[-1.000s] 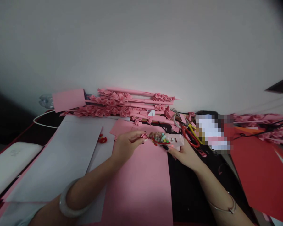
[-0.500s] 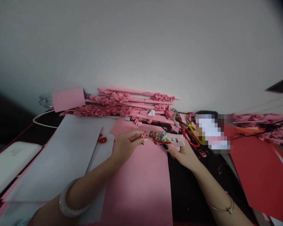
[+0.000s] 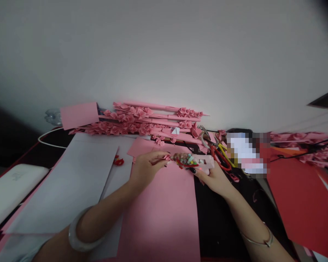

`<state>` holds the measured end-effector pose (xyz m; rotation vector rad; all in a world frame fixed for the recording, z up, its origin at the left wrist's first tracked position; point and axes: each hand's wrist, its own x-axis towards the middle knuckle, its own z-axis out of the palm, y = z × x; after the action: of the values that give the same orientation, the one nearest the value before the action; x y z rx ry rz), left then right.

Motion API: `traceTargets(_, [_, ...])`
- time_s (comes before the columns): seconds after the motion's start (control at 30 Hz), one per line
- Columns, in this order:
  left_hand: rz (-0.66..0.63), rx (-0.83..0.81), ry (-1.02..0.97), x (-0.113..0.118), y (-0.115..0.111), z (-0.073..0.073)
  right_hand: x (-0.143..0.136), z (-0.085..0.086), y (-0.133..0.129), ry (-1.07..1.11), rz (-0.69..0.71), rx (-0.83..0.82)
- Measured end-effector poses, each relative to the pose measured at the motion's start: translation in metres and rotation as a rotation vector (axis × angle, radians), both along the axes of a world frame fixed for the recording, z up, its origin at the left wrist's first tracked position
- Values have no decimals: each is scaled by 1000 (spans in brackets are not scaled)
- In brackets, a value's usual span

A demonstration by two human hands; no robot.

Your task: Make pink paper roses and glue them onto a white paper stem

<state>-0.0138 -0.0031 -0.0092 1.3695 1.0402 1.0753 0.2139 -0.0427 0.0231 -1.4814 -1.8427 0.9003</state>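
Observation:
Above the pink paper sheet, my left hand is closed, pinching a small pink paper flower between thumb and fingers. My right hand grips what looks like a pale pink glue gun, its front part covered with colourful bits. The gun lies sideways, and its nozzle end points left, at or very near the flower. I cannot tell whether the two touch. The right fingers are partly hidden behind the gun; the thumb, with a dark nail, shows below it.
Pink paper-flower stems lie along the wall. Red-handled pliers and a blurred-out phone are right of my hands. White sheets and a white power bank lie left; red paper lies right.
Almost nothing differs. The glue gun and my right hand have shifted very slightly, while both hands keep their hold.

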Motion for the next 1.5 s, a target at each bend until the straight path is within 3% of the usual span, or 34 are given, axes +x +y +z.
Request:
traceTargets(0.7, [23,-68,-55,2,0,3,1,-4,1,42,-25,-9])
traceTargets(0.97, [17,-86,-12,1,0,4,-1,0,2,39,9,143])
traceTargets(1.27, [-14,-48,-66,1,-1,1,7,-3,0,79,6,-56])
traceTargets(1.5, [-8,21,43,0,0,-2,6,-7,0,96,-9,-118])
